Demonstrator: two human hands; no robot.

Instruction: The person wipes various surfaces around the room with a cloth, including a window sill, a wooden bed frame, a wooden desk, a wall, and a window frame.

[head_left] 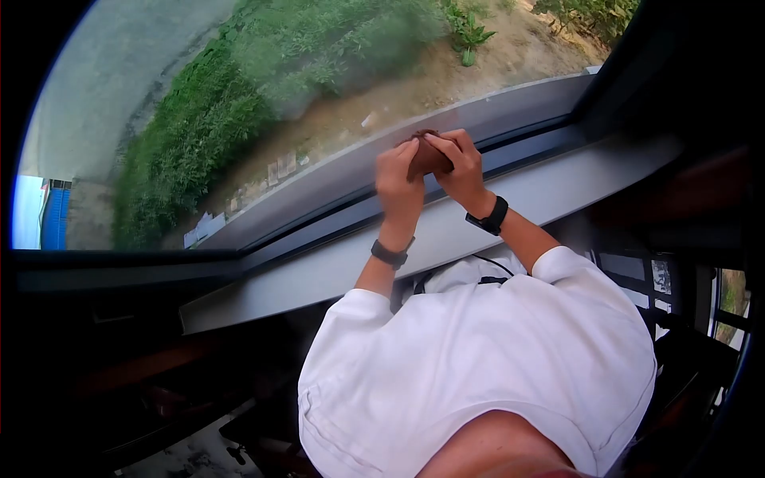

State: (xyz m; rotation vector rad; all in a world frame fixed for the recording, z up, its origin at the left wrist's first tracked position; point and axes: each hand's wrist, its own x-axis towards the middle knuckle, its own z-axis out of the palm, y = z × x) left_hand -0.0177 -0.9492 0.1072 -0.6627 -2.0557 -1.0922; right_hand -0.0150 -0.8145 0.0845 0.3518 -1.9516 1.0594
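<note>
Both of my hands hold a reddish-brown cloth (429, 159) up in front of the window. My left hand (399, 171) grips its left side with fingers bent at the top edge. On the right side, my right hand (462, 166) has its fingers closed round the cloth. The cloth is bunched between the two hands, with its lower part hanging down. A black band circles each wrist. Below the hands runs the pale window sill (335, 280).
Beyond the window frame (127, 277) are green plants (199, 135), bare soil and a grey ledge (526, 97). A black cable (494, 263) lies near my chest. Dark furniture stands at the lower right and lower left.
</note>
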